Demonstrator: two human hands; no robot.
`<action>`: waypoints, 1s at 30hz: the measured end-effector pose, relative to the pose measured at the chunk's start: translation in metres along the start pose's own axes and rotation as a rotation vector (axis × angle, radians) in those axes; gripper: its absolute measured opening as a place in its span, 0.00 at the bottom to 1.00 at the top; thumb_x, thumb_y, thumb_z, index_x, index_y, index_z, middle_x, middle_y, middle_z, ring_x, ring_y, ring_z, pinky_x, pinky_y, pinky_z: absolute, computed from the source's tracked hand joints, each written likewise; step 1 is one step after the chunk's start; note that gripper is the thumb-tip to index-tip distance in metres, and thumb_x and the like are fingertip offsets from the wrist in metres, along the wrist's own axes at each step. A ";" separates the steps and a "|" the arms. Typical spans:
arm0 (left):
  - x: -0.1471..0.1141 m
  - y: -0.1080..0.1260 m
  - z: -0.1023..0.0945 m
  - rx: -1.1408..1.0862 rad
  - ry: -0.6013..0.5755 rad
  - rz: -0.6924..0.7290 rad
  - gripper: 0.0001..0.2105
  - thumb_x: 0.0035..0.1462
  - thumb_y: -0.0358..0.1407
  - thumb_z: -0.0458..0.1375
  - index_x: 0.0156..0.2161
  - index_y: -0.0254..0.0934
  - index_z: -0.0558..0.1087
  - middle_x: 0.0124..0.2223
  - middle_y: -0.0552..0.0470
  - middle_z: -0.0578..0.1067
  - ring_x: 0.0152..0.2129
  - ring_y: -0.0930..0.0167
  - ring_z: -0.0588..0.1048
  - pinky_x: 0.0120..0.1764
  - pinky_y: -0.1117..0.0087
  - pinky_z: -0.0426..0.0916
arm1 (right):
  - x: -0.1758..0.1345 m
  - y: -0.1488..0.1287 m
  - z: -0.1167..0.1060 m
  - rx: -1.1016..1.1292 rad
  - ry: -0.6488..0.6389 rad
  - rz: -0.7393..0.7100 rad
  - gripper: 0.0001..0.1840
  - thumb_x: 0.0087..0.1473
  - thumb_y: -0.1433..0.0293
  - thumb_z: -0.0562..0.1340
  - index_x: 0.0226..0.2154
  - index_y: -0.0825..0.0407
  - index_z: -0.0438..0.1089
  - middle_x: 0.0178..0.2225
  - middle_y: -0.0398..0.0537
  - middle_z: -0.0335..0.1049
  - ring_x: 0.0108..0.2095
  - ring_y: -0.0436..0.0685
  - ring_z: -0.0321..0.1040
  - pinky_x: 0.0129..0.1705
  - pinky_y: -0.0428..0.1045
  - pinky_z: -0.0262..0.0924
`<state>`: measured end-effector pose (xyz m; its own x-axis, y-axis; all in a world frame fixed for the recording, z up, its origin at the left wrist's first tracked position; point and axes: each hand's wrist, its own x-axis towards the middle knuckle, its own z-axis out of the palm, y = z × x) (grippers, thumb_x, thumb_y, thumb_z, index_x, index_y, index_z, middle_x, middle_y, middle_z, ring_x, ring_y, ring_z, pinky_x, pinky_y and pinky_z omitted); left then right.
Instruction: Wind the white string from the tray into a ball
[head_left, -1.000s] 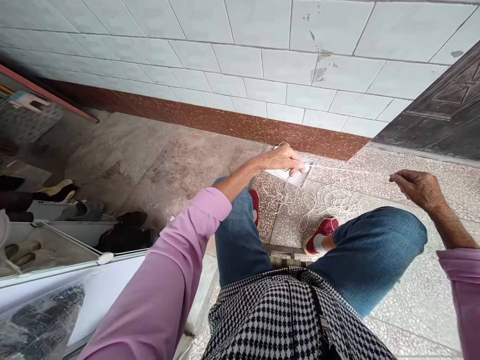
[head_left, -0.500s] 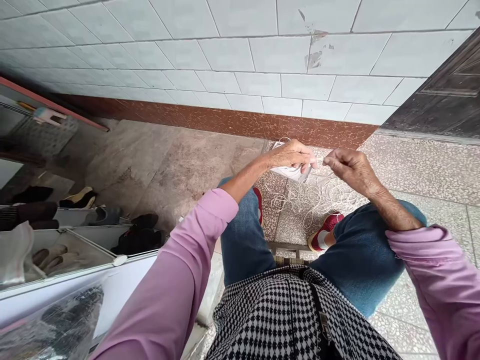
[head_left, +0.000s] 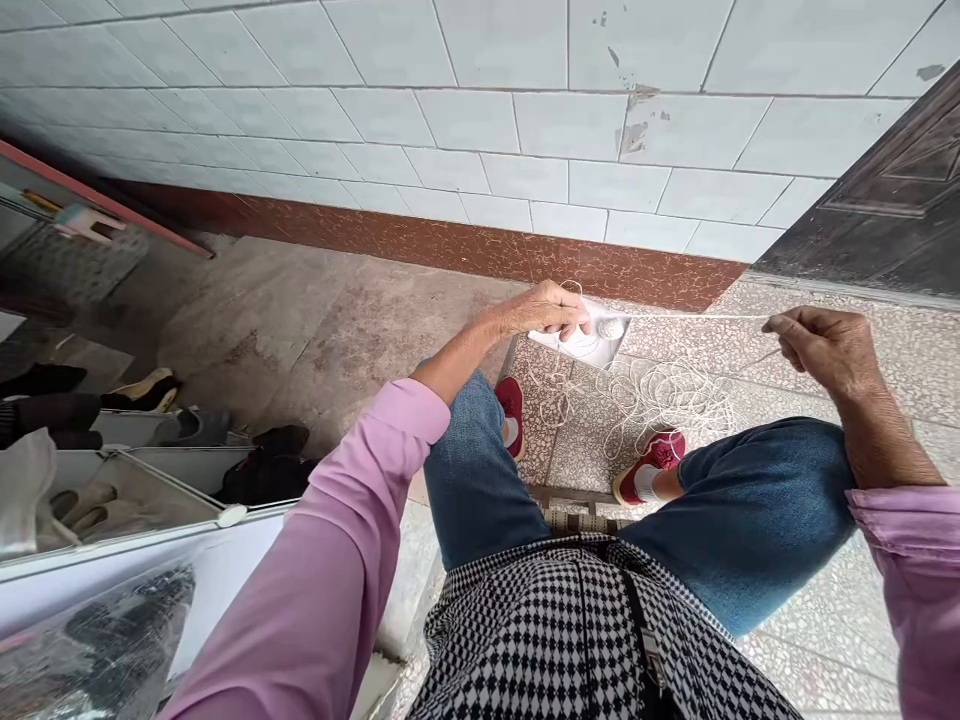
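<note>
A white cord (head_left: 690, 316) is stretched nearly level between my two hands. My left hand (head_left: 551, 308) is closed on its left end, above a white tray-like piece (head_left: 544, 338), and a small loop of cord stands up behind the fingers. Farther right, my right hand (head_left: 825, 345) pinches the other end between thumb and forefinger. A thin line slants down from under the right fingers; I cannot make out what it is. On the white piece rests a round white ball (head_left: 611, 328), perhaps wound cord. Loose coils of cord (head_left: 667, 395) lie on the floor between my feet.
A tiled wall (head_left: 525, 120) with a brown base strip rises ahead, and a dark door (head_left: 892, 190) stands right. At the left is a shoe rack (head_left: 232, 518) with several shoes. My red shoes (head_left: 510, 405) flank the coils.
My hands have moved well apart, the right one outward to the right and the left one slightly left. The cord is now drawn straight between them, and the white ball has come into view.
</note>
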<state>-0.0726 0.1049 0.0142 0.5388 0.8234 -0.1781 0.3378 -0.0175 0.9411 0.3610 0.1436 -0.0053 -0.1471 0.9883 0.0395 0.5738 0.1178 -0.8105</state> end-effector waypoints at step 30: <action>0.005 0.007 0.004 0.017 -0.066 -0.003 0.14 0.59 0.43 0.65 0.35 0.33 0.85 0.30 0.44 0.81 0.18 0.79 0.61 0.22 0.72 0.49 | 0.000 -0.017 0.020 0.053 0.010 -0.067 0.23 0.66 0.44 0.65 0.32 0.43 0.74 0.20 0.44 0.59 0.19 0.55 0.54 0.23 0.55 0.48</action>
<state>-0.0641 0.1067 0.0191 0.5872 0.7842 -0.2004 0.3525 -0.0248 0.9355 0.3356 0.1398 -0.0031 -0.1757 0.9793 0.1001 0.5191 0.1785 -0.8358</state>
